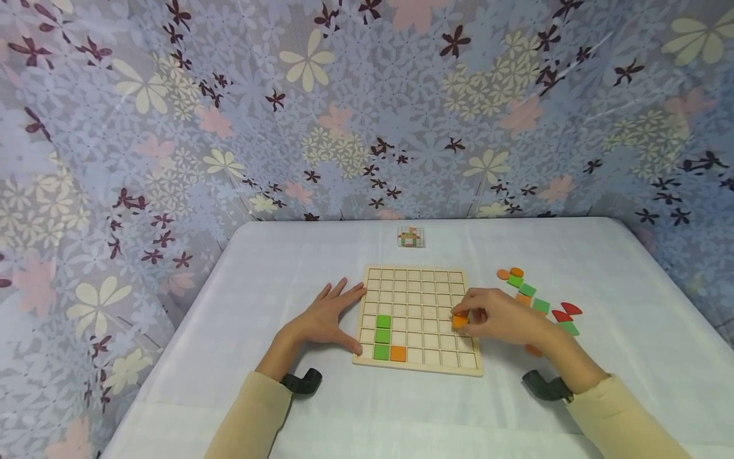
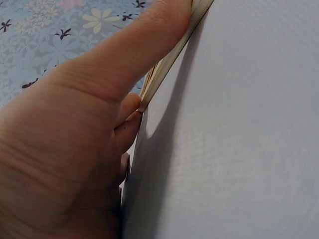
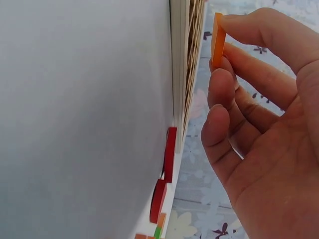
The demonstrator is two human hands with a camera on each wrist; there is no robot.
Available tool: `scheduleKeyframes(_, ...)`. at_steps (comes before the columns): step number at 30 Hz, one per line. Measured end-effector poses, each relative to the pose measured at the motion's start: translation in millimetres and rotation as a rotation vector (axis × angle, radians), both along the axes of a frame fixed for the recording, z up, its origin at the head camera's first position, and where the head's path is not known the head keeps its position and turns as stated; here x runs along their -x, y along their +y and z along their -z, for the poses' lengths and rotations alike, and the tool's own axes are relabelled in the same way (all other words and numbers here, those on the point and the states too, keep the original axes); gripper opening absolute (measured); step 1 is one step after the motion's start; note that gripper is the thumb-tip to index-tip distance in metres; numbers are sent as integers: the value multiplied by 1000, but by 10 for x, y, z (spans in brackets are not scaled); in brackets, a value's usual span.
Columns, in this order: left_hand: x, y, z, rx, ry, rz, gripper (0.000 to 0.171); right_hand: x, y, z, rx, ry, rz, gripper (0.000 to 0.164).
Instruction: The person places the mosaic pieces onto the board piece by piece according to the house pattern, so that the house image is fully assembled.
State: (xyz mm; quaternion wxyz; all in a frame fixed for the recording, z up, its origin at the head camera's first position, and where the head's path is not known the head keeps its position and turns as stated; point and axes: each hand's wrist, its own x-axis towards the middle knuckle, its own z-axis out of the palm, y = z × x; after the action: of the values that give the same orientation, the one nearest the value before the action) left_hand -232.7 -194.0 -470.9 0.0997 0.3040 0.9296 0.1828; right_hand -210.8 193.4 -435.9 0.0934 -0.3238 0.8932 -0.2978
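A wooden grid board (image 1: pixel 423 319) lies on the table, with three green square tiles (image 1: pixel 382 336) in a column at its lower left and an orange square tile (image 1: pixel 398 354) beside the bottom one. My left hand (image 1: pixel 321 319) rests spread at the board's left edge, thumb and forefinger touching the rim; the left wrist view shows the thumb (image 2: pixel 154 35) against it. Over the board's right side, my right hand (image 1: pixel 499 315) pinches another orange square tile (image 1: pixel 460 321) between thumb and fingers. The right wrist view shows that tile (image 3: pixel 218 41) held edge-on above the board.
Right of the board lie loose pieces: green squares (image 1: pixel 541 306), red pointed pieces (image 1: pixel 571 308) and orange rounds (image 1: pixel 503 274), some partly behind the right hand. A small patterned card (image 1: pixel 411 237) lies behind the board. A floral cloth (image 1: pixel 367 127) hangs behind the white-covered table (image 1: pixel 287 268).
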Motion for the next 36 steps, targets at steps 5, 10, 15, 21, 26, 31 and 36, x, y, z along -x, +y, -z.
scheduleKeyframes(5,-14,5,-23,-8,1,4,125,-19,-64,21,-1,5,-26,29)
scheduleKeyframes(10,-16,5,-31,-18,0,10,125,-54,-111,23,4,17,-44,26)
scheduleKeyframes(15,-13,5,-33,-18,3,13,125,-90,-147,5,12,25,-71,26)
scheduleKeyframes(21,-11,6,-25,-15,4,12,125,-126,-211,-2,28,26,-105,26)
scheduleKeyframes(26,-11,6,-17,-16,7,6,127,-153,-282,-8,39,26,-130,27)
scheduleKeyframes(31,-7,5,-12,-19,10,5,127,-187,-348,-14,33,27,-153,25)
scheduleKeyframes(36,-2,2,-5,-22,12,14,126,-214,-403,-5,26,18,-155,25)
